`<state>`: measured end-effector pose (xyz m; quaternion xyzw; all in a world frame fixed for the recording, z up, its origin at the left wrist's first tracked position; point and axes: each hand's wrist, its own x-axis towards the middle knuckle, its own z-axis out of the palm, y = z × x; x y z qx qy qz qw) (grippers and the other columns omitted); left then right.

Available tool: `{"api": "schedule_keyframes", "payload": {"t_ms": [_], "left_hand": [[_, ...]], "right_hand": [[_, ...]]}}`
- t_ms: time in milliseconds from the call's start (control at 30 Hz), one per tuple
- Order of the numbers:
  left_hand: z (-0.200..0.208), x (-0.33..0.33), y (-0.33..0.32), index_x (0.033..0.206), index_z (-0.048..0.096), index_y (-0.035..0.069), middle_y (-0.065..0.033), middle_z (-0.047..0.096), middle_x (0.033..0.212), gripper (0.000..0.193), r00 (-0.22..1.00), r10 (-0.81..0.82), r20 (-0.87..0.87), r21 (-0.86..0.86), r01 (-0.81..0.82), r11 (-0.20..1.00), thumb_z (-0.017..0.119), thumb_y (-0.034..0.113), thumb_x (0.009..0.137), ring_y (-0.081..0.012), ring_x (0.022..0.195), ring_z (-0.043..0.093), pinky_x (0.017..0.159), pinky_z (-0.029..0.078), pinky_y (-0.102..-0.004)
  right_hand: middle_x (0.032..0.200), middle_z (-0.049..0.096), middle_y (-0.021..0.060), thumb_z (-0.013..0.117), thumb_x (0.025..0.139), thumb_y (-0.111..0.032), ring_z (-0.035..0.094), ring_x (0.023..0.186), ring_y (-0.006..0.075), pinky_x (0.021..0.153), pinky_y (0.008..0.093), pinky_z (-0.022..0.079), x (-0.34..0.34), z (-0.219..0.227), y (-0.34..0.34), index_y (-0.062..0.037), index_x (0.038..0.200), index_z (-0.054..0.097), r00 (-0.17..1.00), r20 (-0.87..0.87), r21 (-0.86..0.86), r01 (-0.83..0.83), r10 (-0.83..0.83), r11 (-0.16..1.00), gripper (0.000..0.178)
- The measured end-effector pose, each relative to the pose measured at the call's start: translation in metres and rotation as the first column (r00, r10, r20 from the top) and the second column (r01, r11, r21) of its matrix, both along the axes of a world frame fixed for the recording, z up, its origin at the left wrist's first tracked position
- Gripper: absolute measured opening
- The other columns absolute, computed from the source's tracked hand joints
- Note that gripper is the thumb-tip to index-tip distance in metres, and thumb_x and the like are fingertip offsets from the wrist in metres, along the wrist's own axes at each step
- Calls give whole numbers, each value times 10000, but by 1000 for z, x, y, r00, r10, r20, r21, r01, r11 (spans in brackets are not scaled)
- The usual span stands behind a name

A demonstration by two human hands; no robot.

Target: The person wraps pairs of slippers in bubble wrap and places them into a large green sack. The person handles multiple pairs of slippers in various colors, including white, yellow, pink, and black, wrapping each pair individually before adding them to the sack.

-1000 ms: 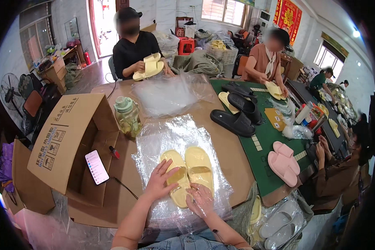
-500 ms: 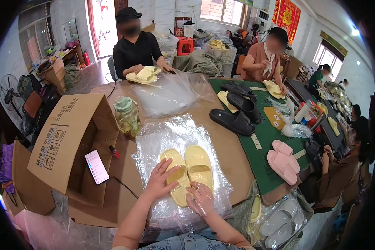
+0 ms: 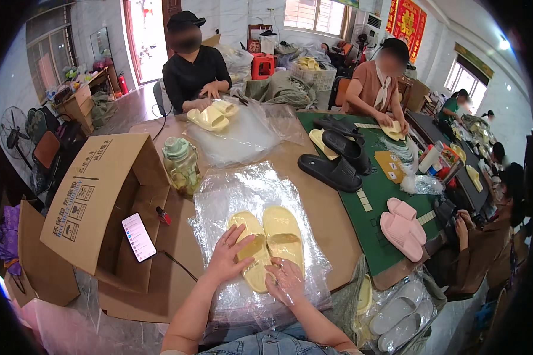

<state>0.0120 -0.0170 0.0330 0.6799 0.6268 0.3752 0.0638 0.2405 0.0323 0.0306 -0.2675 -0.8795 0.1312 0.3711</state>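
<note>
A pair of pale yellow slippers lies side by side within a clear plastic bag [image 3: 251, 186], on a stack of similar bags. Fingers spread, my left hand [image 3: 226, 254] rests flat across the left yellow slipper [image 3: 256, 278] near its strap. Clear film covers my right hand [image 3: 286, 283], which grips the heel end of the right yellow slipper [image 3: 281, 228]; its thumb is hard to make out under the shine. The heel of that slipper is hidden by the hand.
An open cardboard box [image 3: 95, 201] with a lit phone [image 3: 138, 236] stands left, beside a green-lidded jar [image 3: 180, 163]. Black slippers [image 3: 331, 171] and pink slippers [image 3: 403, 231] lie on a green mat [image 3: 361, 222]. Co-workers sit across the table and at the right.
My hands and the yellow slippers stay nearly still. Across the table, the black-clad person's yellow slippers have shifted right and down onto the bags; the other person's hands have lowered onto a slipper.
</note>
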Motion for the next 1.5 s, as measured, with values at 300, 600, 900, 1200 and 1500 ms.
{"api": "schedule_keyframes", "payload": {"t_ms": [300, 600, 900, 1200, 1500], "left_hand": [[0, 0, -1, 1421, 554, 248, -91, 376, 1581, 651, 1000, 0, 8, -23, 0, 1000, 772, 335, 814, -361, 1460, 320, 1183, 302, -483], [2, 0, -1, 1423, 552, 245, -88, 377, 1580, 653, 1000, -3, 10, -22, 3, 1000, 772, 329, 814, -361, 1459, 322, 1181, 305, -489], [2, 0, -1, 1419, 552, 244, -97, 385, 1573, 655, 1000, -3, 3, -13, 3, 1000, 774, 310, 806, -373, 1452, 332, 1179, 315, -492], [2, 1, -1, 1416, 557, 241, -102, 384, 1573, 656, 1000, 0, -3, -28, 0, 1000, 775, 307, 801, -375, 1452, 332, 1174, 317, -492], [2, 1, 0, 1415, 555, 239, -102, 384, 1572, 641, 1000, -17, 21, -8, 17, 1000, 771, 301, 815, -374, 1453, 328, 1176, 308, -488]], "right_hand": [[1119, 663, 95, 739, 754, -121, 642, 1002, 295, 882, 416, 502, 0, 5, -1, -109, 1029, 690, 1000, -27, -10, -6, 6, 1000, 280], [1121, 663, 86, 732, 764, -121, 642, 1011, 287, 890, 407, 505, 0, 2, -1, -116, 1014, 699, 1000, -22, 1, 7, -7, 1000, 252], [1125, 663, 86, 734, 767, -133, 642, 1017, 286, 897, 412, 506, -1, 6, -2, -119, 1017, 702, 1000, -8, -18, 12, -12, 1000, 252], [1128, 661, 101, 723, 777, -135, 644, 1028, 290, 901, 416, 507, 1, 3, -1, -103, 1013, 702, 1000, 20, -22, 5, -5, 1000, 239], [1114, 664, 97, 725, 766, -134, 642, 1007, 288, 887, 409, 505, 0, 3, -1, -104, 1022, 695, 1000, 6, -3, 13, -13, 1000, 260]]}}
